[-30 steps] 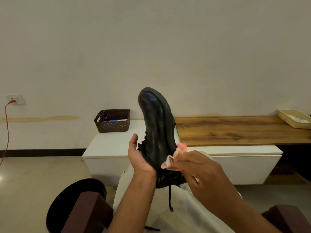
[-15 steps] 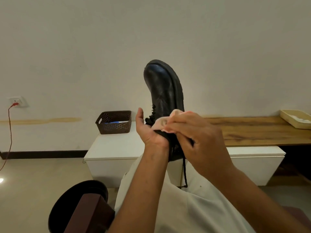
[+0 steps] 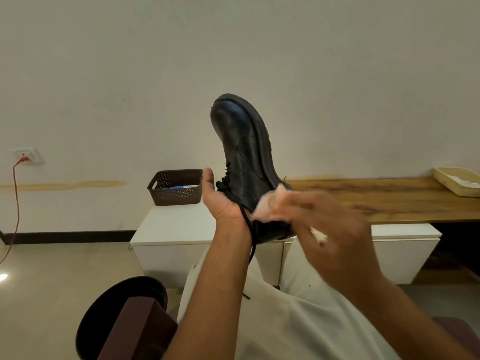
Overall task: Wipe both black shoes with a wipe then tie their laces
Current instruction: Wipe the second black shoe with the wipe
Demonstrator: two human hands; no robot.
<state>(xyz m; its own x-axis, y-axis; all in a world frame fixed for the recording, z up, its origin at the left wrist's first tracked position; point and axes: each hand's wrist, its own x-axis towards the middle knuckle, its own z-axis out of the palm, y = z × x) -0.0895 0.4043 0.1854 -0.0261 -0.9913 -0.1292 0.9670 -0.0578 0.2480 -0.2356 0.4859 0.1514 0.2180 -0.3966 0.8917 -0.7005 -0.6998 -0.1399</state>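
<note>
A black lace-up shoe (image 3: 244,152) stands toe-up in the air in front of me. My left hand (image 3: 220,201) grips it from the left at the ankle, thumb pointing up beside the laces. One loose lace (image 3: 250,245) hangs down past my wrist. My right hand (image 3: 330,229), blurred by motion, holds a crumpled pinkish-white wipe (image 3: 270,206) against the shoe's right side near the heel. The second shoe is not in view.
Behind the shoe stands a low white cabinet (image 3: 171,224) with a brown perforated basket (image 3: 176,187) on it. A wooden bench top (image 3: 389,201) runs right, carrying a cream tray (image 3: 459,181). A dark round stool (image 3: 122,313) sits at lower left. A red cable (image 3: 15,203) hangs from a wall socket.
The shoe went up and then came down a little, and tilted. My right hand with the wipe slid from the ankle and laces to the right side near the heel.
</note>
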